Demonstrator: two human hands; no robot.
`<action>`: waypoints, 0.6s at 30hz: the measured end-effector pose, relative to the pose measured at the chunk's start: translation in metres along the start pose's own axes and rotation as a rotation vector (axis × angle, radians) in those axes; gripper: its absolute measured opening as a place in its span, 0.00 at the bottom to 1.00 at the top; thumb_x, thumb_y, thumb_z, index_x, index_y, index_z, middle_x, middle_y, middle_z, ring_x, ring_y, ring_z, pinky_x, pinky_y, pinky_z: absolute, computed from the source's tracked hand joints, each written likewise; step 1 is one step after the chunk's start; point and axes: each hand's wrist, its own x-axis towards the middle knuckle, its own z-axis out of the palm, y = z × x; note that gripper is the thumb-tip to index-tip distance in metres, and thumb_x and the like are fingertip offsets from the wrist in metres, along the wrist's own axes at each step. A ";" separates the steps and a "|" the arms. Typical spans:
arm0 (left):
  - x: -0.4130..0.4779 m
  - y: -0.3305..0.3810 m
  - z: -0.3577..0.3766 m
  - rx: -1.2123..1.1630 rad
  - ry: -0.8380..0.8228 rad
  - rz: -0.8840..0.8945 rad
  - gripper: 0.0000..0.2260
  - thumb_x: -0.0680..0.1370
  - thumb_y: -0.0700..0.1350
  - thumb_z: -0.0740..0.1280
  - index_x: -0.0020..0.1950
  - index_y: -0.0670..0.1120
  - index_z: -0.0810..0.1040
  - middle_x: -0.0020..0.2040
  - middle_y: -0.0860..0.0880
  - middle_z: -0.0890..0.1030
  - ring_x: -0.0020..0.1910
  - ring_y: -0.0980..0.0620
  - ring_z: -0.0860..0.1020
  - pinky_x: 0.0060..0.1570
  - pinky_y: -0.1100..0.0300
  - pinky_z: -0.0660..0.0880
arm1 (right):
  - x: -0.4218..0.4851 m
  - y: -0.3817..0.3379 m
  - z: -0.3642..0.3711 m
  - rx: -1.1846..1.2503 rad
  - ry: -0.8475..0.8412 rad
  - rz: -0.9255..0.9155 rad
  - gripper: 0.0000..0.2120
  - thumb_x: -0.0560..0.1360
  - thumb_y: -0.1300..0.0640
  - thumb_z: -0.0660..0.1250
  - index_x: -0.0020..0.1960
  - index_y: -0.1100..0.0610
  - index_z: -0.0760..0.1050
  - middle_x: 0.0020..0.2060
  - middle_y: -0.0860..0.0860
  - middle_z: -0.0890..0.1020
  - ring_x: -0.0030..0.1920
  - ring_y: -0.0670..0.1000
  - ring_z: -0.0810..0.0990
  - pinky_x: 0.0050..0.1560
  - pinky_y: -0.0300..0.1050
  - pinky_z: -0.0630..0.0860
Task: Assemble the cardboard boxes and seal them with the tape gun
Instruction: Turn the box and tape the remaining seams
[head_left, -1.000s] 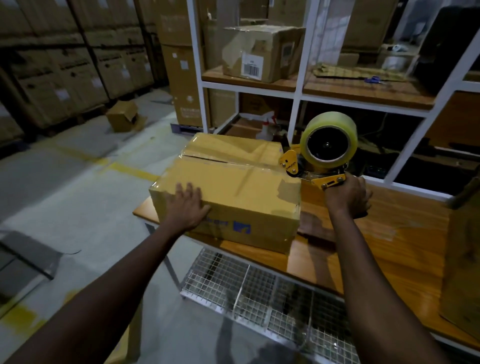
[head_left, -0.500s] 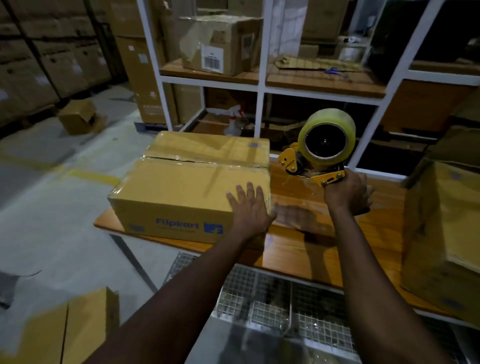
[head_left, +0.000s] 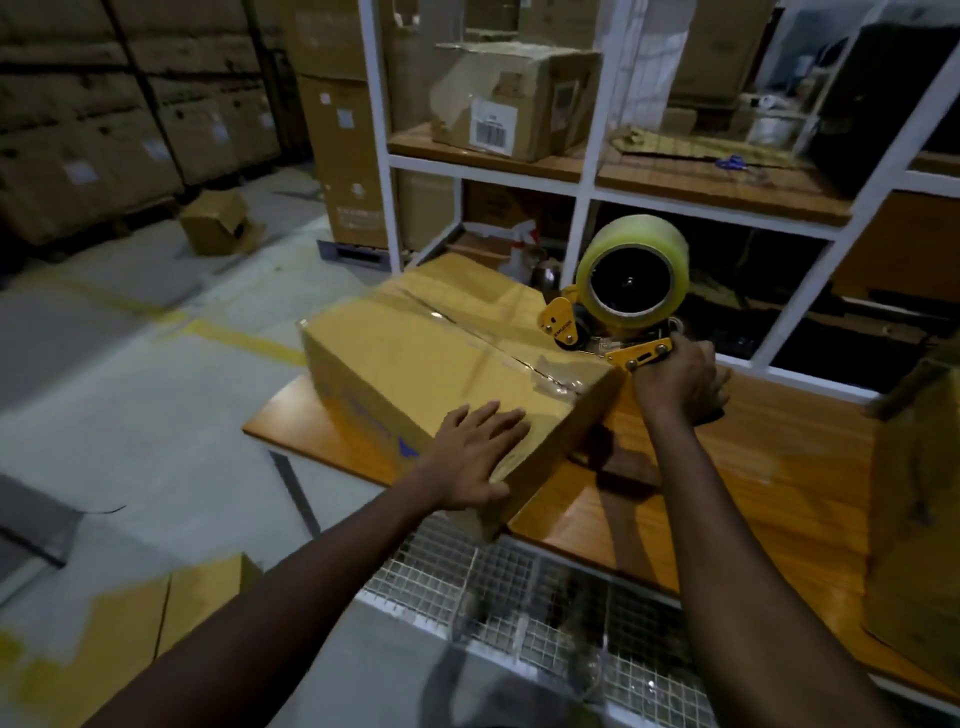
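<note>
A closed yellow-brown cardboard box (head_left: 415, 364) lies on the wooden table (head_left: 779, 467), turned at an angle, with clear tape along its top seam. My left hand (head_left: 475, 452) rests flat on the box's near corner, fingers spread. My right hand (head_left: 675, 379) grips the handle of the yellow tape gun (head_left: 623, 291), which carries a large roll of clear tape. The gun's front sits at the box's right end, where the tape seam ends.
A second cardboard box (head_left: 919, 509) stands at the table's right edge. White shelving (head_left: 582, 176) with boxes rises behind the table. A wire mesh rack (head_left: 519, 587) lies below the table front. Flat cardboard (head_left: 130, 634) sits on the floor at lower left.
The box has rotated so that its right end swings toward me. My left hand stayed on the near corner. The tape gun remains at the box's right end.
</note>
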 end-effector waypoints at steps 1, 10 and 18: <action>-0.013 -0.020 -0.003 0.011 0.014 0.014 0.49 0.68 0.77 0.31 0.80 0.52 0.56 0.80 0.48 0.57 0.78 0.44 0.56 0.71 0.43 0.53 | -0.006 -0.011 0.006 0.012 -0.021 -0.017 0.08 0.77 0.49 0.66 0.51 0.50 0.81 0.58 0.55 0.76 0.61 0.64 0.69 0.60 0.59 0.64; -0.099 -0.108 -0.012 0.155 0.054 -0.396 0.35 0.71 0.58 0.63 0.77 0.49 0.63 0.76 0.44 0.65 0.73 0.38 0.66 0.66 0.37 0.65 | -0.063 -0.088 0.059 0.070 -0.148 -0.125 0.07 0.78 0.49 0.66 0.49 0.50 0.81 0.59 0.52 0.76 0.63 0.63 0.68 0.60 0.60 0.63; -0.101 -0.158 -0.024 0.007 -0.009 -0.373 0.40 0.71 0.66 0.40 0.81 0.52 0.50 0.81 0.48 0.54 0.79 0.44 0.54 0.74 0.43 0.51 | -0.099 -0.141 0.077 0.052 -0.185 -0.182 0.09 0.78 0.50 0.66 0.57 0.48 0.81 0.60 0.53 0.76 0.63 0.61 0.69 0.60 0.56 0.65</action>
